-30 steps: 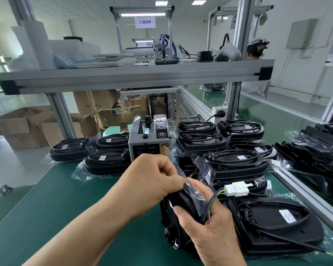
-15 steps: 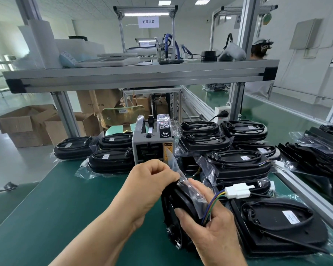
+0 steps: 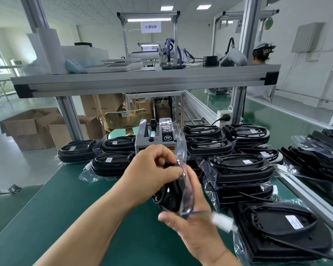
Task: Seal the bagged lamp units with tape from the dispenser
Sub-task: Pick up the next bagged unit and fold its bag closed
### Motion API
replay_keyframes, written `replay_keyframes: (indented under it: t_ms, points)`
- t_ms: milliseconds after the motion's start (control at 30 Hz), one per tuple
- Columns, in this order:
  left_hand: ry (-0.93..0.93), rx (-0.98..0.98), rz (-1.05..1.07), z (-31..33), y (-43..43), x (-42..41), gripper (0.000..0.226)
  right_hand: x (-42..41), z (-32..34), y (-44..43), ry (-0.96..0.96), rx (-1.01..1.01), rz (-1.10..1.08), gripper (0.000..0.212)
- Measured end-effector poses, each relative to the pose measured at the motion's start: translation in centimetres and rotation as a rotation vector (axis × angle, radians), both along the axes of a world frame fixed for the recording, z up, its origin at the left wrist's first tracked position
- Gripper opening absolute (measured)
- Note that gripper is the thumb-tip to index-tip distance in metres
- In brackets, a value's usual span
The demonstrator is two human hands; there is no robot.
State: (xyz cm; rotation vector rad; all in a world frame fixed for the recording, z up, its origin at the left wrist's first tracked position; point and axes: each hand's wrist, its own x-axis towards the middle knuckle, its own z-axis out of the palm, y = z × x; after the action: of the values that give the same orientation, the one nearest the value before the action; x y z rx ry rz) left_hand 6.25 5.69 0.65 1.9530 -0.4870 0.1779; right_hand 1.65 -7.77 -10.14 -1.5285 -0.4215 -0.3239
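Observation:
I hold a black lamp unit (image 3: 170,196) on edge above the green bench, wrapped in a clear bag (image 3: 184,191). My left hand (image 3: 152,173) pinches the bag's top flap against the unit. My right hand (image 3: 192,215) grips the unit from below and the right, thumb on its front; coloured wires and a blurred white connector (image 3: 222,221) stick out past it. The grey tape dispenser (image 3: 156,137) stands just behind my left hand, partly hidden by it. No tape strip is visible on my fingers.
Bagged lamp units are stacked right of the dispenser (image 3: 238,169) and left of it (image 3: 111,162). One unit lies flat at near right (image 3: 280,229). An aluminium rail (image 3: 313,200) bounds the bench on the right. A shelf (image 3: 142,79) spans overhead; cardboard boxes (image 3: 33,127) sit on the floor.
Both hands have lifted the unit and turned it; the white connector has swung down and to the right, now blurred. My left hand stays pinched on the bag flap.

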Motion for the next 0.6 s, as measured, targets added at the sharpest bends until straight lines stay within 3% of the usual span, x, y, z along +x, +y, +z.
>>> replay_keyframes:
  t_ms: [100, 200, 333, 400, 467, 600]
  points:
    - [-0.074, 0.073, -0.074, -1.4, 1.1, -0.8, 0.027, -1.0, -1.5, -2.0, -0.04, -0.318, -0.052, 0.11]
    - [-0.085, 0.036, -0.066, -4.0, 1.8, -2.5, 0.042, -1.9, -2.0, -4.2, -0.048, -0.386, 0.026, 0.094]
    - [-0.149, 0.073, -0.008, -7.6, 2.0, -4.5, 0.05, -3.4, -1.8, -4.8, 0.114, -0.11, 0.075, 0.085]
    - [-0.195, 0.077, 0.006, -9.1, 1.7, -5.2, 0.047, -3.7, -1.3, -4.6, 0.231, -0.028, 0.036, 0.058]
    - [-0.203, 0.057, 0.024, -10.3, 1.4, -5.8, 0.043, -4.0, -0.3, -4.3, 0.326, -0.095, -0.053, 0.027]
    - [-0.241, 0.013, 0.054, -11.6, 1.0, -6.3, 0.04, -3.3, 2.2, -3.2, 0.501, -0.163, -0.084, 0.086]
